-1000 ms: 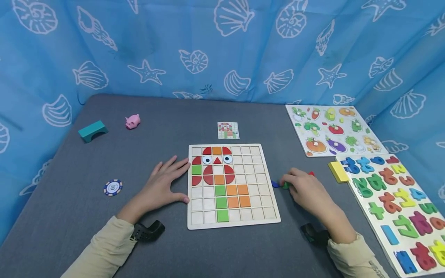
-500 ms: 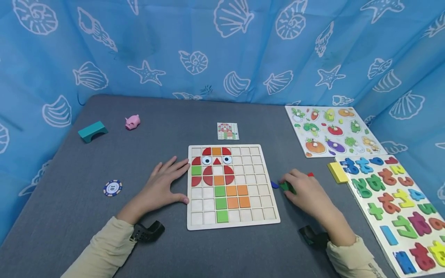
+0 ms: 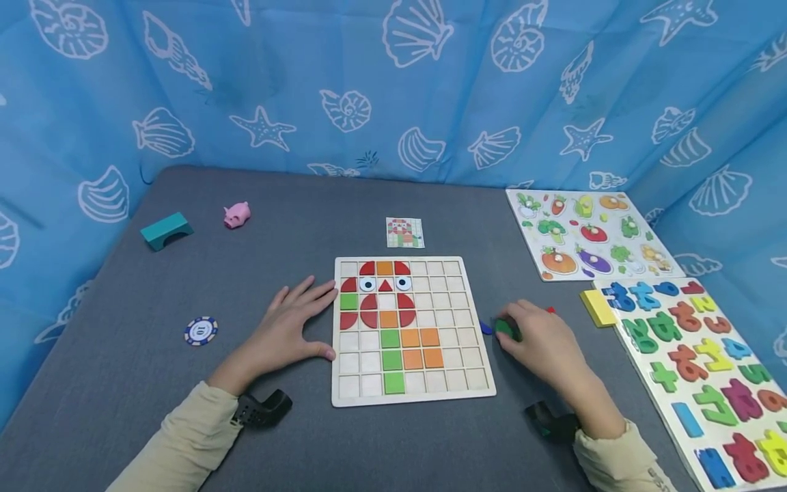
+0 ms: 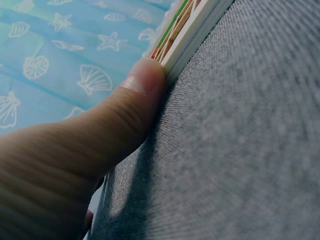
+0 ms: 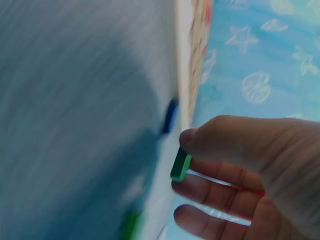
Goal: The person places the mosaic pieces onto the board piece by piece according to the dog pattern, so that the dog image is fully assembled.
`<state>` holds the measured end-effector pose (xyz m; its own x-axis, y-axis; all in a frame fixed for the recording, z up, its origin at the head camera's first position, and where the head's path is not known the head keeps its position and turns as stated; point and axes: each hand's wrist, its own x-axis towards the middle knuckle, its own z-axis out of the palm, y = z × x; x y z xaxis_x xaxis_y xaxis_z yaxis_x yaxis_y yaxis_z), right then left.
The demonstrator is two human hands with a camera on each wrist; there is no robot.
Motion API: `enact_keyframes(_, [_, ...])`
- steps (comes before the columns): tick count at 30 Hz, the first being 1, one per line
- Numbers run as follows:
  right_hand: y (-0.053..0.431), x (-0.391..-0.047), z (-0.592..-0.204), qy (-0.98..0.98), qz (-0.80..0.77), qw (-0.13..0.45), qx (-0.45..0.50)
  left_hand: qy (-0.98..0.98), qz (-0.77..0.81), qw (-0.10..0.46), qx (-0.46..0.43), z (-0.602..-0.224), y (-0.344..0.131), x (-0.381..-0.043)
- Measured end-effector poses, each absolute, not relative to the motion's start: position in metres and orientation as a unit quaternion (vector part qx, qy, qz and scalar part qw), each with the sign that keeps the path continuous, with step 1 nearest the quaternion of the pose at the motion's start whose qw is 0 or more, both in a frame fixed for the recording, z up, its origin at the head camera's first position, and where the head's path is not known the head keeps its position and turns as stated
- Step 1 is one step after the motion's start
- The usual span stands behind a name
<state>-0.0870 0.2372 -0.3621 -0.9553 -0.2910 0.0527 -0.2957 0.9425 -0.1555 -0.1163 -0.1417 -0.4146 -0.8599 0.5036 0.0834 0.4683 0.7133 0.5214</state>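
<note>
A square wooden grid board [image 3: 470,379] lies in the middle of the table, with red, orange and green pieces and two eye pieces in its cells. My left hand [image 3: 289,328] rests at the board's left side, fingers spread, thumb tip against the edge; the left wrist view shows the thumb [image 4: 120,110] there. To the right of the board, my right hand [image 3: 541,335] pinches a small green tile [image 5: 181,165] between thumb and fingers. A blue piece [image 3: 486,328] lies on the cloth by the board's right edge. A blurred green piece [image 5: 131,224] is near in the right wrist view.
A small pattern card [image 3: 404,233] lies behind the board. At right are a vegetable puzzle [image 3: 572,232], a number puzzle [image 3: 645,389] and a yellow block [image 3: 598,307]. A pink pig [image 3: 236,214], teal arch [image 3: 167,230] and poker chip [image 3: 201,331] sit left. A red piece [image 3: 550,310] shows behind my right hand.
My right hand's fingers have drawn together on the green tile, and more of its face shows between them. My left hand and the board have stayed in place.
</note>
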Motion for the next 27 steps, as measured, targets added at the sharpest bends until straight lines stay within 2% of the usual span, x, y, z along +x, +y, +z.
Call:
enact_keyframes(5, [0.208,-0.087,-0.355,-0.97,0.091,0.034,0.221,0.925,0.274,0.031,0.262,-0.414,-0.143,-0.116])
enact_keyframes(10, [0.183,-0.09,-0.358,-0.962,0.068,0.014,0.265,0.924,0.275,0.027,0.265,-0.414,-0.142,-0.116])
enact_keyframes(20, [0.175,-0.091,-0.363,-0.964,0.079,0.006,0.254,0.923,0.275,0.028,0.269,-0.413,-0.141,-0.116])
enact_keyframes(27, [0.198,-0.087,-0.348,-0.974,0.1,0.009,0.201,0.924,0.276,0.035,0.264,-0.412,-0.141,-0.116])
